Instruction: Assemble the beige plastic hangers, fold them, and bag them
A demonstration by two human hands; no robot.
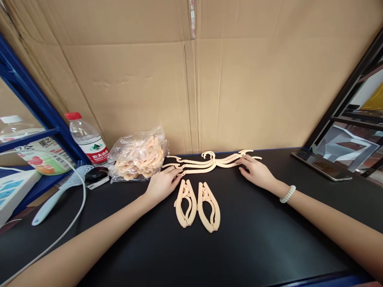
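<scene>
Unfolded peach plastic hangers (209, 162) lie stacked across the back of the black table (257, 235). My left hand (163, 183) rests on their left arm ends, fingers pressed onto the plastic. My right hand (255, 172) lies on the right arm ends, fingers stretched flat over them; a white coil band sits on that wrist. Two folded peach hangers (197, 204) lie side by side nearer to me, between my forearms, touched by neither hand.
A clear bag of more folded hangers (138, 157) sits left of the stack. Further left stand a water bottle (87, 138), a small black object (96, 174), a light blue hairbrush (56, 195) and a white cable (74, 217). A tablet (321, 165) lies at right. Cardboard (191, 75) forms the back wall.
</scene>
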